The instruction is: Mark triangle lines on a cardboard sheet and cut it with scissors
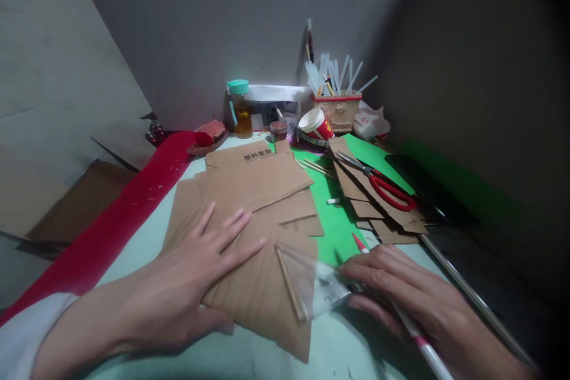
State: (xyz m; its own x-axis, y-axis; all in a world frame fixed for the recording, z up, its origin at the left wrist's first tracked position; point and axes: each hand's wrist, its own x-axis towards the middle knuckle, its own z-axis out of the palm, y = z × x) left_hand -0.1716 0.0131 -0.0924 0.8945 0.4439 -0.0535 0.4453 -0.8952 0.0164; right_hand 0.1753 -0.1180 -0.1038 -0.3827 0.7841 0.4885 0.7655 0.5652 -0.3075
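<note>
1. Left hand (196,267) spread on the cardboard (253,294), gripping nothing.
2. Right hand (396,282), beside the cardboard, pinches the square (307,279) (pen (414,329) clamped too).
3. Square overhangs the cardboard's edge; a loose pinch could skew it.

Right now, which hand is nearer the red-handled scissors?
Right. The right hand is on the near side of the scissors, not touching them; the left hand lies on the cardboard, farther off to the left.
</note>
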